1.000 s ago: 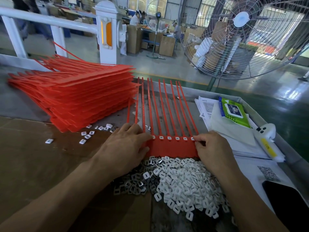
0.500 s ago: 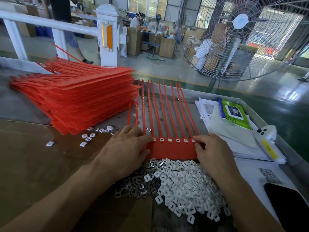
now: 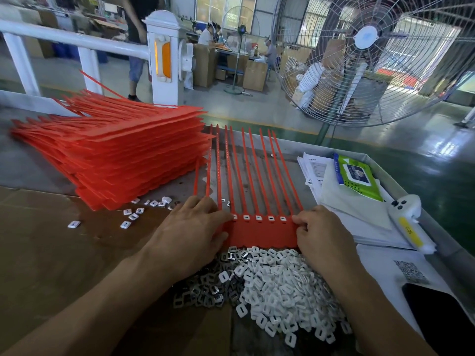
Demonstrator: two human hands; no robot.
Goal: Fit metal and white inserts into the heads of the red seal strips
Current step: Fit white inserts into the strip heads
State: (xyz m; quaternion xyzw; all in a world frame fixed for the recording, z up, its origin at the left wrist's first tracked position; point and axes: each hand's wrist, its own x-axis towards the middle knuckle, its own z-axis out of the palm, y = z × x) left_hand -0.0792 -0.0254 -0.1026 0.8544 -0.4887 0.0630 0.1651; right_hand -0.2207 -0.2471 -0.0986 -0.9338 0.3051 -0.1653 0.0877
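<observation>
While hands (image 3: 191, 233) (image 3: 320, 233) flank it, strip sheet (image 3: 259, 233) lies between.

Passer-by (image 3: 137, 34) now nearer behind railing (image 3: 77, 39); hands unmoved.

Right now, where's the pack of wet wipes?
In the head view, the green wet wipes pack lies on the stack of papers at the right, beyond the right hand, beside the white handheld device.
</observation>
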